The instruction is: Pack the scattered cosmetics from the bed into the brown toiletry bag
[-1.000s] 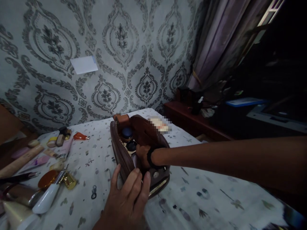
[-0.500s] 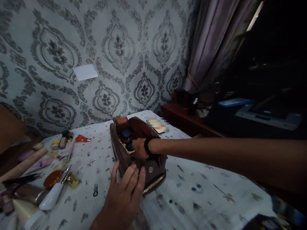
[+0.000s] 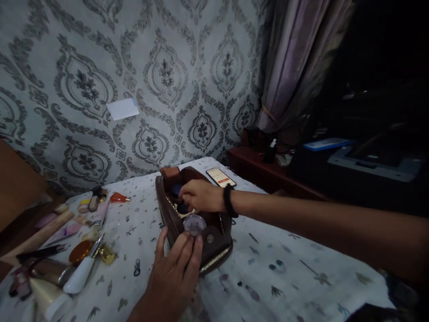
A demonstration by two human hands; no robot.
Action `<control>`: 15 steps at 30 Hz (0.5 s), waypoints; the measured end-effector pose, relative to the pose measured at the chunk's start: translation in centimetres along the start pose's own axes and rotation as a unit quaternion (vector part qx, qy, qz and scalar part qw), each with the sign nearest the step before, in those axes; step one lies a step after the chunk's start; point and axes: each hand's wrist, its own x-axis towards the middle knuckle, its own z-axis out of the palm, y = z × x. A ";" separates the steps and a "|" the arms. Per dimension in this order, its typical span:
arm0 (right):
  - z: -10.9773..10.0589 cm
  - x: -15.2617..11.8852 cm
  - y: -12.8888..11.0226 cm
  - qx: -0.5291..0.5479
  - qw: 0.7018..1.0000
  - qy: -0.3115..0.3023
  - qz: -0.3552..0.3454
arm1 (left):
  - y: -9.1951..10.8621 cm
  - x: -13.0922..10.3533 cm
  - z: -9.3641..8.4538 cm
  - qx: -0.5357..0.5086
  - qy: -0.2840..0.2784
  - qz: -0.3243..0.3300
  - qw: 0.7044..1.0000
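A brown bag [image 3: 219, 239] with a gold zip lies unzipped on the bed-like patterned surface. My left hand [image 3: 177, 261] grips its near side, fingertips over the edge. Just beyond those fingertips, a round compact with a clear lid [image 3: 195, 223] rests inside. My right hand [image 3: 203, 196], with a black band at the wrist, is over the bag opening. Its fingers are curled inward; whatever they may hold is hidden. Close to these fingers are a dark blue round item [image 3: 176, 190] and a black item [image 3: 182, 207] inside the bag.
Makeup items lie at the left, including a white-handled brush [image 3: 80, 270], an orange bottle [image 3: 119, 197] and a gold-capped piece [image 3: 106, 254]. A phone [image 3: 221, 177] with its screen lit lies behind the bag. A reddish-brown ledge [image 3: 248, 156] stands beyond.
My right hand has risen from deep inside the bag. The clear-lidded compact now shows near my left fingertips, which stay on the bag. The view has shifted slightly.
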 end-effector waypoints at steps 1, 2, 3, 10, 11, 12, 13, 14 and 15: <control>-0.5 -0.3 -0.4 0.016 1.000 -0.014 0.012 | 0.0 0.0 0.0 -0.002 -0.001 0.001 1.000; -1.0 -0.8 -0.8 0.042 0.999 -0.022 0.025 | 0.0 -0.1 0.0 -0.004 -0.002 0.001 1.000; -1.5 -1.2 -1.1 0.075 0.996 -0.025 0.034 | 0.0 -0.1 -0.1 -0.006 -0.004 0.001 1.000; -2.8 -6.3 -0.1 -0.055 0.993 -0.038 -0.095 | -0.1 -0.2 -0.4 -0.002 -0.016 0.008 1.000; -2.6 -7.2 0.2 -0.113 0.983 -0.058 -0.133 | -0.2 -0.1 -0.5 0.000 -0.016 0.010 1.000; -2.3 -8.0 0.4 -0.156 0.971 -0.078 -0.162 | -0.2 -0.1 -0.6 0.000 -0.015 0.012 1.000; -2.0 -8.9 0.6 -0.183 0.962 -0.087 -0.183 | -0.3 -0.1 -0.8 -0.003 -0.012 0.015 1.000; -1.7 -9.7 0.8 -0.197 0.955 -0.087 -0.201 | -0.4 -0.1 -0.9 -0.009 -0.010 0.019 1.000; -1.3 -10.5 1.0 -0.204 0.951 -0.079 -0.217 | -0.5 -0.1 -1.0 -0.014 -0.010 0.023 1.000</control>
